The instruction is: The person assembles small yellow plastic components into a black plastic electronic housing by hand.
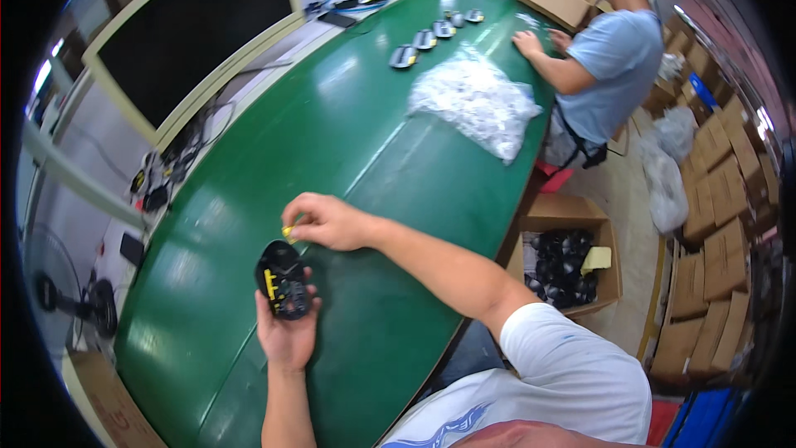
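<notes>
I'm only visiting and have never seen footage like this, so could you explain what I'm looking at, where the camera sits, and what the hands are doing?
There is no machine here: a person works with two bare hands. The single picture comes from a wide fisheye camera worn on the person's head, looking down, which is why straight edges bend. The left hand holds an open black computer mouse, underside up, with a yellow part inside. The right hand pinches a small yellow piece just above it. Both are over a long green conveyor belt. Farther along lie a heap of clear plastic bags and a row of finished mice, where a co-worker in a blue shirt sits. A cardboard box of black mice stands on the floor.
</notes>
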Action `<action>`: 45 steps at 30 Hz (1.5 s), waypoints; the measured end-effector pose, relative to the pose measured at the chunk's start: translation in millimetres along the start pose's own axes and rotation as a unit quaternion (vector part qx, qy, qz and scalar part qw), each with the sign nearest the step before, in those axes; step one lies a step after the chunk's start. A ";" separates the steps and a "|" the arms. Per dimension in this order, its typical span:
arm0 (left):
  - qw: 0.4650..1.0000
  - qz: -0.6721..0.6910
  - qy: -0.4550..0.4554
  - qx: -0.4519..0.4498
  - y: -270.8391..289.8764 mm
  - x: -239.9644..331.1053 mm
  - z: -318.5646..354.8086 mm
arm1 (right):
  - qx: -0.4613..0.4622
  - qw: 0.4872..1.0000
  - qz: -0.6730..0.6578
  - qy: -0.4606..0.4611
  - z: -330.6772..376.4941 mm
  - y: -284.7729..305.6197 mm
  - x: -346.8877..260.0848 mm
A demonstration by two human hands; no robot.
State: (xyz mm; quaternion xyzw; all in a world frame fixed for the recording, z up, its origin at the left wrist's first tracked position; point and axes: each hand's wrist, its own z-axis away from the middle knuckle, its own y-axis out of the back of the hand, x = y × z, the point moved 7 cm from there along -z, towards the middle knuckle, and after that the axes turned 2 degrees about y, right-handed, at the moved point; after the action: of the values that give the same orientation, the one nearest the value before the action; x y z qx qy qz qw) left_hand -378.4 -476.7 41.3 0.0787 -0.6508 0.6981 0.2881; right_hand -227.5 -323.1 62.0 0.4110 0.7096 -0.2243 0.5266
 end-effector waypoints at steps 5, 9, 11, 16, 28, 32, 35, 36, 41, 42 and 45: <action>1.000 0.024 0.001 0.010 9.9 -6.0 5.6 | -0.022 0.993 -0.085 -0.074 4.9 -6.6 1.4; 0.998 0.009 -0.033 0.056 15.1 8.4 12.9 | -0.032 0.975 -0.186 -0.117 10.1 -22.7 -4.6; 0.997 -0.003 -0.053 0.059 18.2 16.2 14.0 | -0.040 0.965 -0.227 -0.128 10.7 -33.5 -11.5; 0.997 -0.021 -0.058 0.052 21.7 20.4 3.6 | -0.060 0.963 -0.204 -0.163 16.9 -29.1 -20.5; 0.999 -0.011 -0.013 0.042 26.7 15.7 6.6 | -0.109 0.971 -0.100 -0.189 19.3 -34.4 -23.2; 0.999 -0.015 -0.018 0.046 26.9 15.5 7.0 | -0.159 0.984 0.045 -0.072 15.2 -26.8 -42.7; 0.999 0.003 -0.020 0.038 29.5 15.7 7.1 | -0.226 0.969 0.094 0.027 19.1 -36.7 -55.1; 0.999 0.017 -0.016 0.040 29.7 15.6 6.9 | -0.226 0.969 0.092 0.027 19.5 -38.0 -56.1; 0.998 0.009 0.000 0.057 28.8 15.2 6.7 | -0.232 0.966 0.112 -0.026 17.8 -44.1 -59.9; 0.998 0.009 0.002 0.059 28.7 14.2 7.1 | -0.231 0.966 0.110 -0.028 19.4 -44.0 -55.3; 0.999 -0.042 0.000 0.035 27.4 13.1 7.5 | -0.229 0.966 0.104 0.065 20.7 -44.8 -57.1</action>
State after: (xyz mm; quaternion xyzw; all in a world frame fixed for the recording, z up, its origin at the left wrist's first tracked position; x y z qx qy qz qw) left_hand -405.1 -479.6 25.0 0.1162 -0.6224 0.7073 0.3145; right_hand -246.4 -383.6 102.9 0.3652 0.7279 0.0273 0.5796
